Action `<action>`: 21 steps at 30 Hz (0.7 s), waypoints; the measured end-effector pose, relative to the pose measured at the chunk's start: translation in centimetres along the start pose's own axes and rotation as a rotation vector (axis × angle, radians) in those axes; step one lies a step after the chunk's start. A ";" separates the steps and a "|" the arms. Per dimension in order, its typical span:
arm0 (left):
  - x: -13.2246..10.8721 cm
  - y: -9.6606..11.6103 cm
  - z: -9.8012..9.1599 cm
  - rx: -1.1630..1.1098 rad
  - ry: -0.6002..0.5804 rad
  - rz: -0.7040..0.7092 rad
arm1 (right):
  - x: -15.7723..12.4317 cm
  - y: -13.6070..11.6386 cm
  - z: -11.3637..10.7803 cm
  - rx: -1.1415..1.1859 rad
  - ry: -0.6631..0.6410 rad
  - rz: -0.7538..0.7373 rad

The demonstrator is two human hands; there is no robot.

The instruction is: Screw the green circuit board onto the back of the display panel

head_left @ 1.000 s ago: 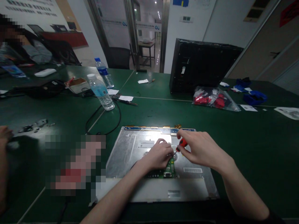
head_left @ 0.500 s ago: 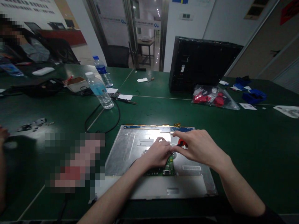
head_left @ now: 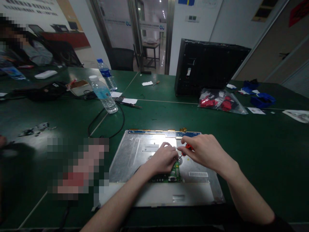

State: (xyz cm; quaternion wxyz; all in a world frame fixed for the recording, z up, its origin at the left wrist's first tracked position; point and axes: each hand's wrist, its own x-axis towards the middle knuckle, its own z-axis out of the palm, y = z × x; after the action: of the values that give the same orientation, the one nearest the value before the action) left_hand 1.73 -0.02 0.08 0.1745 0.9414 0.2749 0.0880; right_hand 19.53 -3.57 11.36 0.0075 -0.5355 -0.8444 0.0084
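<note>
In front of me a flat display panel (head_left: 135, 161) lies with its metal back up, a blue circuit strip (head_left: 149, 132) along its far edge. A small green circuit board (head_left: 178, 172) sits at its middle, partly under my left hand (head_left: 165, 158). That hand's fingers are curled in at the board's far end; what they pinch, if anything, is hidden. My right hand (head_left: 204, 149) is closed around a screwdriver (head_left: 189, 147) with a red and black handle. Its thin shaft slants down toward the board, the tip close to my left fingertips.
Two water bottles (head_left: 104, 95) stand at the far left near a black cable and a soldering iron (head_left: 131, 104). Behind the panel are a black monitor casing (head_left: 210, 67) and a plastic bag (head_left: 220, 101) with red items. Small metal parts (head_left: 36, 129) lie left, near another person's hand.
My right fingers have shifted slightly to the right and away from my left hand, so the screwdriver's shaft now shows. My left hand and the panel stay in place.
</note>
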 end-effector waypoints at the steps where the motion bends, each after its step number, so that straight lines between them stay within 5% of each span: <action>1: 0.0 0.0 0.0 0.001 -0.001 0.001 | 0.0 0.0 0.0 0.011 0.008 -0.008; 21: -0.1 0.0 0.0 0.008 0.005 0.002 | -0.2 0.0 -0.3 0.030 0.000 0.003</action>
State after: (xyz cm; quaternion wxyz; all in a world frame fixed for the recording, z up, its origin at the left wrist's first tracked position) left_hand 1.67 -0.06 0.11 0.1698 0.9422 0.2745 0.0894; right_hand 19.61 -3.77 11.61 0.0155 -0.5366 -0.8434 0.0211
